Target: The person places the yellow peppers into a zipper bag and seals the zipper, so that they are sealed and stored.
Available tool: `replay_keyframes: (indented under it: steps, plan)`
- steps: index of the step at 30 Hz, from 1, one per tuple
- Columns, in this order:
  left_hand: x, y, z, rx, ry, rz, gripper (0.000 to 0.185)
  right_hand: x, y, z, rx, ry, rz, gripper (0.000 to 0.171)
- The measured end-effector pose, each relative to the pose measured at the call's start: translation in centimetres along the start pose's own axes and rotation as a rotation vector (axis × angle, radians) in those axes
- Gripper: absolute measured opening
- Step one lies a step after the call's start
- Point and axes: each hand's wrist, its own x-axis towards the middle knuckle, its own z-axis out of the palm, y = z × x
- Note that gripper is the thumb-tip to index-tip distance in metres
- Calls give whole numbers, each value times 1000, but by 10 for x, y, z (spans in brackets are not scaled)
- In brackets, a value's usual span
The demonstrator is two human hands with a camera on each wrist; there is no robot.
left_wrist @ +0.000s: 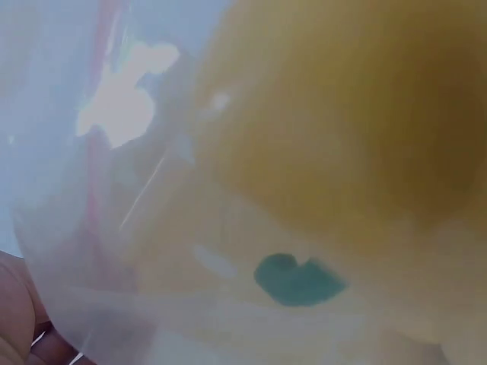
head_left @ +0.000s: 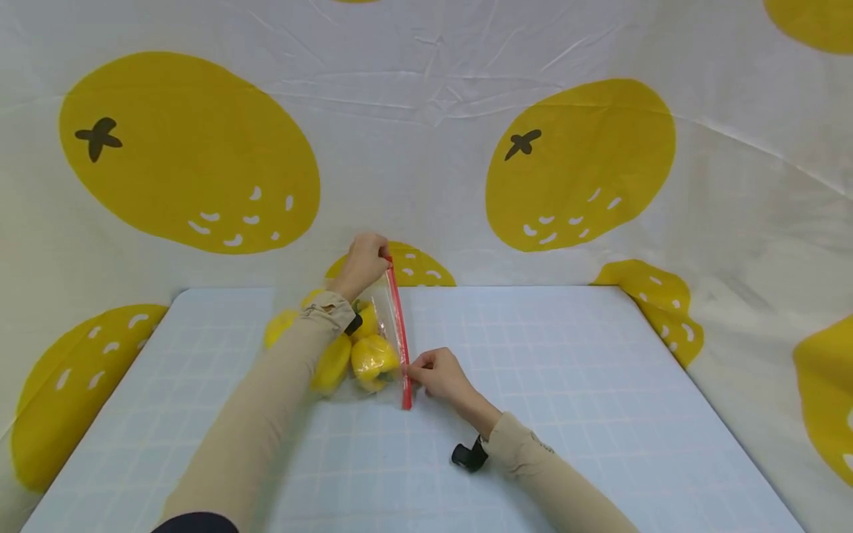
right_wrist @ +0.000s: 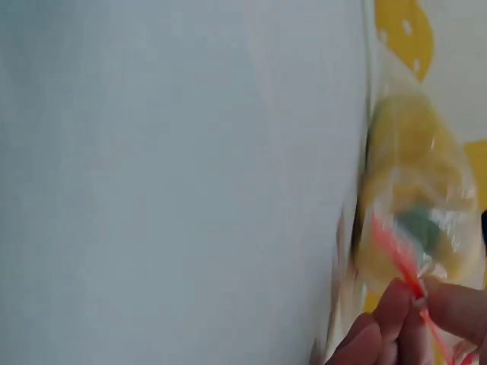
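Left hand [head_left: 363, 260] was curled at the far end of the red zip strip [head_left: 400, 337] of a clear plastic zip bag [head_left: 373, 333], pinching that top corner and holding it lifted off the surface. The bag sat on the pale blue gridded table mat [head_left: 566, 385], left of centre and near its far edge, with the strip running from the far edge toward the near side. Inside the bag were yellow bell peppers [head_left: 373, 357]; the left forearm in a beige sleeve [head_left: 266, 414] lay across them. The left wrist view was blurred, showing only yellow pepper skin [left_wrist: 342, 114] and a green stem [left_wrist: 297, 280] through the plastic.

Right hand [head_left: 441, 377] was at the near end of the strip, thumb and fingers [right_wrist: 396, 312] pressed together on the red seal [right_wrist: 407, 274], pinching it. A black wrist-strap buckle [head_left: 469, 454] sat at the right cuff, above the mat.

White cloth with big yellow orange prints [head_left: 580, 163] hung behind and beside the table.
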Motion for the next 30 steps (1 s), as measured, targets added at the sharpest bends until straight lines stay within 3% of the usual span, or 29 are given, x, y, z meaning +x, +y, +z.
replay_keyframes:
  steps: [6,11,15,19,23,26,30]
  plan:
    - [3,-1,3,20,32,9,12,-25,6,1,3,-44,-16,21]
    - [3,-2,5,-7,12,26,10,-27,5,-2,-9,-97,12,22]
    - [5,-7,2,29,-5,74,9,-21,3,-11,-6,-204,54,21]
    - [-2,-12,-13,33,-74,112,17,-12,3,-20,50,-326,78,18]
    - [-22,-22,-34,-14,-125,115,27,-2,4,-29,119,-340,73,18]
    - [-47,-42,-52,-42,-96,92,30,5,4,-35,158,-312,62,20]
    - [-88,-79,-77,-42,-9,15,30,14,3,-38,197,-282,64,24]
